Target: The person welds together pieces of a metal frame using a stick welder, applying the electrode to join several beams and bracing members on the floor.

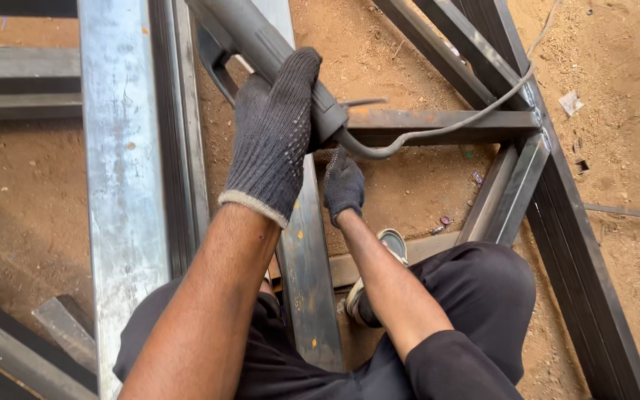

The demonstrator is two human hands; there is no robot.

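My left hand [272, 133], in a dark knit glove, is closed around the grey body of a power tool [250, 33] that slants up to the top left. A grey cable [438, 130] runs from the tool's tail off to the upper right. Just below the tail, my gloved right hand [344, 185] rests against a long steel bar [309, 259] that runs between my knees. The tool hides its fingertips. The tool's working end is out of view.
A wide steel tube [124, 185] lies to the left. A welded steel frame [557, 222] with a cross bar [446, 122] stands to the right on sandy ground. More steel sections lie at the bottom left [9, 348]. My shoe [394, 244] sits beside the bar.
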